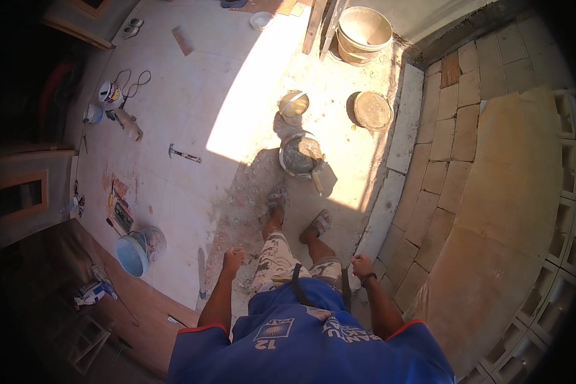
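Observation:
My left hand [235,259] hangs at my side with its fingers curled in, and nothing shows in it. My right hand [363,265], a dark band at its wrist, is also curled closed beside the low block wall, with nothing visible in it. Neither hand touches anything that I can see. Just ahead of my sandalled feet stands a bucket of grey wet mortar [301,155]. A tool with a light handle [317,184] leans over its near rim; its working end is hard to make out. Beyond stands a smaller pail [294,104].
A round mortar-crusted lid or tub [372,111] and stacked buckets [363,35] stand ahead right. A block wall [441,173] with a tan sheet [499,217] runs along my right. On the tiles at left are a hammer [185,153], a light-blue bucket [132,255] and a power tool [127,123].

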A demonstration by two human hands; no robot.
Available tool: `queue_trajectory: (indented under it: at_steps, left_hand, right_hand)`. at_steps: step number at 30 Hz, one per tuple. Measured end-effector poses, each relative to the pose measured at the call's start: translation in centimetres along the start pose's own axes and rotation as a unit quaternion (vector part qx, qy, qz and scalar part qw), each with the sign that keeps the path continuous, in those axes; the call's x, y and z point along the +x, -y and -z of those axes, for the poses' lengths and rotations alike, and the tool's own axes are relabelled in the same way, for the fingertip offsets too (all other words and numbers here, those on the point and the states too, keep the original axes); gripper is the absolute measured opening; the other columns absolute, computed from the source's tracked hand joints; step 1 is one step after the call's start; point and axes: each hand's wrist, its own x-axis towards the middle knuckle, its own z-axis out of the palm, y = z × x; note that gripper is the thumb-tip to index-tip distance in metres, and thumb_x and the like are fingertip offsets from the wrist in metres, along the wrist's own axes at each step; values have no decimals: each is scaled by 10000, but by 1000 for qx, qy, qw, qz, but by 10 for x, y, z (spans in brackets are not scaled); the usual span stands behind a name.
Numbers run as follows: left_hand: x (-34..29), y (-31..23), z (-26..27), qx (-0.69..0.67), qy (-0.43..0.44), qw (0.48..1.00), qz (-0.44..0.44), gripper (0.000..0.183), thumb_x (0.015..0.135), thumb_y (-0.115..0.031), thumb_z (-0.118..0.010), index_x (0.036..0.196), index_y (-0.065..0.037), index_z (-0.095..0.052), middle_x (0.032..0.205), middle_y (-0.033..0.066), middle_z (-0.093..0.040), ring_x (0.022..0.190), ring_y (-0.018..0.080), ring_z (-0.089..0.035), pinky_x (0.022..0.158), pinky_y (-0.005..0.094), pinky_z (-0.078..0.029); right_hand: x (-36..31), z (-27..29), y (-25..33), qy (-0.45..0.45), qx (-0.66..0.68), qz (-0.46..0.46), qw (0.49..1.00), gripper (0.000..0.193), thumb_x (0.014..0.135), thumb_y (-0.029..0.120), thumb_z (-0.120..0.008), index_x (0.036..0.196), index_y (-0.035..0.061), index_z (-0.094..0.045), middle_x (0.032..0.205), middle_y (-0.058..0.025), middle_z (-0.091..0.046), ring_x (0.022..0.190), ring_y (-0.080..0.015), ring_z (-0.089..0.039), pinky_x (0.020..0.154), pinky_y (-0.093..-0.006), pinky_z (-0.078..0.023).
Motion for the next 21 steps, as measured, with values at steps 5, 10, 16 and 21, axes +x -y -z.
queue_trajectory:
  at_steps: [5, 10, 16, 21]
  left_hand:
    - [12, 26, 30, -84, -4, 994, 76, 280, 900, -131, -574, 1132, 25, -567, 797, 78, -613, 639, 153, -598, 584, 286, -533]
    - [-9, 108, 109, 30, -92, 975, 198, 263, 892, -146, -560, 1121, -18, -573, 781, 96, -627, 637, 209, -637, 561, 315, -524]
    - [-20, 121, 148, 25, -169, 943, 286, 240, 859, -102, -558, 1084, -25, -590, 780, 111, -631, 622, 228, -639, 555, 328, -523]
    - [13, 99, 131, 36, -98, 966, 238, 255, 931, -199, -548, 1139, -52, -548, 768, 78, -612, 634, 208, -626, 575, 322, -504]
  right_hand:
    - [103, -86, 72, 39, -101, 43, 993, 476, 767, 239, -667, 1189, 30, -597, 979, -220, -664, 906, -307, -661, 819, -392, -521]
    - [277, -144, 127, -30, -138, -14, 990, 684, 762, 200, -663, 1396, 97, -430, 1256, -249, -576, 1172, -362, -566, 985, -443, -456]
    - [390, -176, 174, -30, -131, -110, 985, 819, 758, 221, -713, 1458, 113, -302, 1325, -220, -529, 1262, -402, -459, 1026, -478, -421]
    - [370, -202, 220, 40, -263, 15, 964, 537, 849, 280, -525, 1340, 93, -415, 1217, -247, -575, 1088, -396, -600, 876, -479, -504]
